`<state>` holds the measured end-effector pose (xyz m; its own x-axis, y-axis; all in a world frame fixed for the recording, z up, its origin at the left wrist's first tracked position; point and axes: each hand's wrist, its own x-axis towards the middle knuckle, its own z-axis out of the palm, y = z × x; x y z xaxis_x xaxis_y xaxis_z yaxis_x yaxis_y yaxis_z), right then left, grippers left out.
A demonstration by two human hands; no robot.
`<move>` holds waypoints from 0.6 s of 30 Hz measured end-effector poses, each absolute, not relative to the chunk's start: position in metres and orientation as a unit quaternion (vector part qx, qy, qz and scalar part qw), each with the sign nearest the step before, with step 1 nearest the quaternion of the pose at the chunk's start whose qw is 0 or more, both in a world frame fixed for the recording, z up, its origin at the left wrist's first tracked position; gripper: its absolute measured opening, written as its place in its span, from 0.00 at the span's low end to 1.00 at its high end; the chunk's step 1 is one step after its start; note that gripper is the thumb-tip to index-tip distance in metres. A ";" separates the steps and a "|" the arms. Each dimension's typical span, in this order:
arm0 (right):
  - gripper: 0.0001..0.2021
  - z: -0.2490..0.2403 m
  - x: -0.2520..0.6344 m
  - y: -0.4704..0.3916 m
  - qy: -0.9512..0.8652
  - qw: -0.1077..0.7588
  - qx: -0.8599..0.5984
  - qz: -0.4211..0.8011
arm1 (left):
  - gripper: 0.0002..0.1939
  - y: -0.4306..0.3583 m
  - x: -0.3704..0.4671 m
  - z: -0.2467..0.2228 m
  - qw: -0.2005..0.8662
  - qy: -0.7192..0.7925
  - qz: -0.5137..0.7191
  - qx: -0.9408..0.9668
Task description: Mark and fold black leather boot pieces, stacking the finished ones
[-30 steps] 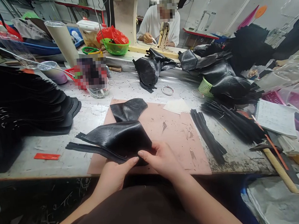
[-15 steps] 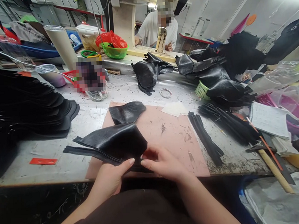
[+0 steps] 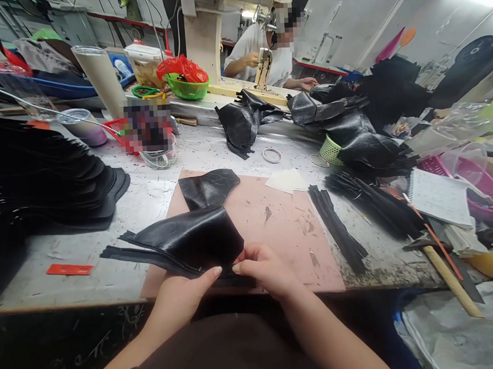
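Observation:
A glossy black leather piece (image 3: 195, 234) is held in front of me, with a black zipper (image 3: 161, 256) running along its lower edge. My left hand (image 3: 190, 289) pinches that edge, thumb on top and fingers hidden beneath. Close on its right, my right hand (image 3: 267, 269) pinches the same edge between thumb and fingers. Another black leather piece (image 3: 207, 186) lies just behind on the pink board (image 3: 290, 237). At the board's right edge rest loose black zipper strips (image 3: 337, 226).
Stacked black pieces (image 3: 76, 182) fill the left side. A bundle of black strips (image 3: 375, 205), a notebook (image 3: 439, 196) and a wooden-handled hammer (image 3: 452, 281) lie to the right. Across the table, a person (image 3: 260, 54) sits behind a sewing machine (image 3: 263, 70).
Both hands keep their pinch, and the leather piece has barely shifted. Across the table, the person has leaned to the right and stretched an arm toward the black pieces.

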<state>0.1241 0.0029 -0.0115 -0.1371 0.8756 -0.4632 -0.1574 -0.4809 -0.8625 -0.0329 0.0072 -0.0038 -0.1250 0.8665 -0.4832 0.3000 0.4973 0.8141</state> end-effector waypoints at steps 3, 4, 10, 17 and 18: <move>0.01 -0.012 0.124 0.003 -0.373 0.378 -0.538 0.655 | 0.16 0.008 -0.033 -0.001 0.497 0.704 0.239 0.446; 0.00 -0.012 0.125 0.003 -0.384 0.376 -0.536 0.651 | 0.16 0.007 -0.032 -0.001 0.491 0.706 0.237 0.451; 0.06 -0.008 0.124 0.002 -0.465 0.347 -0.538 0.612 | 0.13 0.006 -0.029 -0.006 0.497 0.700 0.233 0.457; 0.05 -0.007 0.119 0.005 -0.579 0.325 -0.610 0.432 | 0.13 0.002 -0.029 -0.013 0.538 0.675 0.318 0.392; 0.04 -0.007 0.121 0.006 -0.584 0.326 -0.622 0.407 | 0.14 0.001 -0.029 -0.016 0.535 0.673 0.337 0.383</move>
<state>0.1208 0.0055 -0.0075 -0.0142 0.9920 -0.1254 0.4616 -0.1047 -0.8809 -0.0292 0.0011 -0.0155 -0.1339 0.8765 -0.4625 0.1552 0.4795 0.8637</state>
